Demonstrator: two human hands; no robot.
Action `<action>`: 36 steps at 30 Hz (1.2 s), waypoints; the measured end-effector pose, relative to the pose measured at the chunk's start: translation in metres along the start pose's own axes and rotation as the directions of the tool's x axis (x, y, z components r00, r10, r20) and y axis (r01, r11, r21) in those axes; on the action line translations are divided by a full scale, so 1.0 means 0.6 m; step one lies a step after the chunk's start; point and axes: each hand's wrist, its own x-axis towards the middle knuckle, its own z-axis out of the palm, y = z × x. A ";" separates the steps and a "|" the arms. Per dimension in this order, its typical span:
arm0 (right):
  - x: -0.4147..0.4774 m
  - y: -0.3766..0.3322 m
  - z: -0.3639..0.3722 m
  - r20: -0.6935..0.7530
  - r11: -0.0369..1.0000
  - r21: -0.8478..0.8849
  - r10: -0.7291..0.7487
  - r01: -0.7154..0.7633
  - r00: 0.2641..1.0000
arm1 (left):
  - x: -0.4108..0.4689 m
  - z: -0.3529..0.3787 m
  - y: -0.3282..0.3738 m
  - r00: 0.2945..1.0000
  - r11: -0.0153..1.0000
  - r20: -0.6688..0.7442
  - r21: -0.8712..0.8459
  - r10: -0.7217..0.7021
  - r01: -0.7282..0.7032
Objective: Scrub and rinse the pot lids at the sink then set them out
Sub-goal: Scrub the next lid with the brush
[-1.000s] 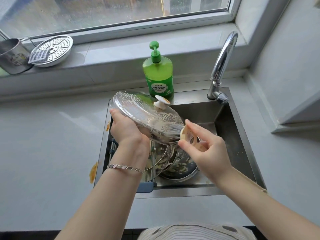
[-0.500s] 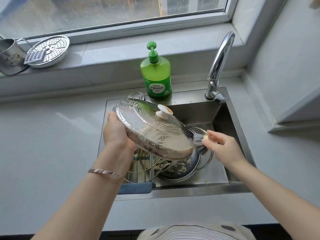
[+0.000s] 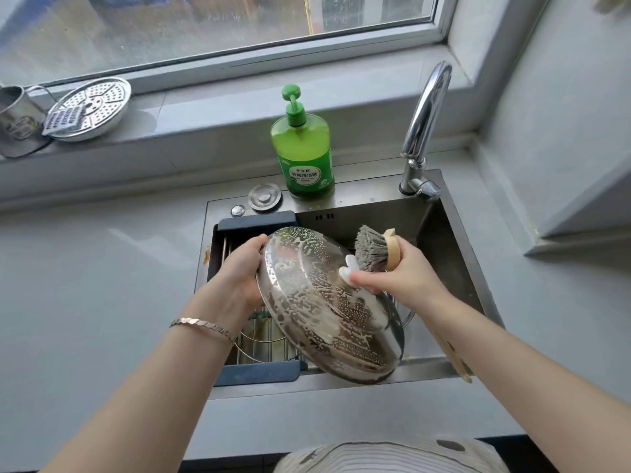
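A soapy glass pot lid (image 3: 321,312) with a white knob (image 3: 348,273) is tilted over the steel sink (image 3: 454,240). My left hand (image 3: 239,278) grips its left rim. My right hand (image 3: 399,278) holds a wooden dish brush (image 3: 375,249) with grey bristles up by the knob, thumb touching the knob. The brush's long wooden handle (image 3: 457,360) runs down under my right forearm. Other lids lie in the sink beneath, mostly hidden.
A green dish soap bottle (image 3: 305,148) stands behind the sink, the chrome tap (image 3: 423,128) to its right. A drying rack (image 3: 259,339) fills the sink's left part. On the windowsill lie a perforated steamer plate (image 3: 92,107) and a metal cup (image 3: 15,121).
The lid has tipped nearer and lower over the sink's front edge. My right hand came up from the lid's lower right edge to the knob, the brush bristles now showing.
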 end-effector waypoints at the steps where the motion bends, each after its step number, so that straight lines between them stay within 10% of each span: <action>1: -0.001 0.002 0.004 0.023 0.999 0.033 -0.011 0.011 1.000 | 0.000 0.000 -0.002 1.000 0.999 0.016 0.019 -0.026 0.026; 10: 0.022 0.001 0.001 -0.343 0.991 -0.022 0.113 -0.129 0.932 | -0.022 0.021 -0.073 0.988 0.989 0.147 0.134 0.040 -0.060; 17: 0.027 -0.021 -0.025 -0.237 0.962 -0.239 0.075 -0.133 0.969 | -0.021 0.038 -0.107 0.982 0.962 -0.093 -0.203 0.167 -0.183; 26: -0.018 -0.018 0.005 -0.089 0.639 -0.727 -0.450 0.251 0.888 | -0.037 0.045 -0.115 0.954 0.953 -0.077 -0.060 0.291 -0.296; 32: 0.022 -0.021 -0.037 -0.088 0.993 -0.071 0.088 -0.095 0.992 | -0.049 0.034 -0.116 0.944 0.941 -0.057 -0.079 0.326 -0.330; 36: -0.020 -0.001 -0.008 -0.311 0.918 -0.394 -0.176 0.042 0.934 | -0.049 0.041 -0.114 0.957 0.944 -0.078 -0.159 0.280 -0.289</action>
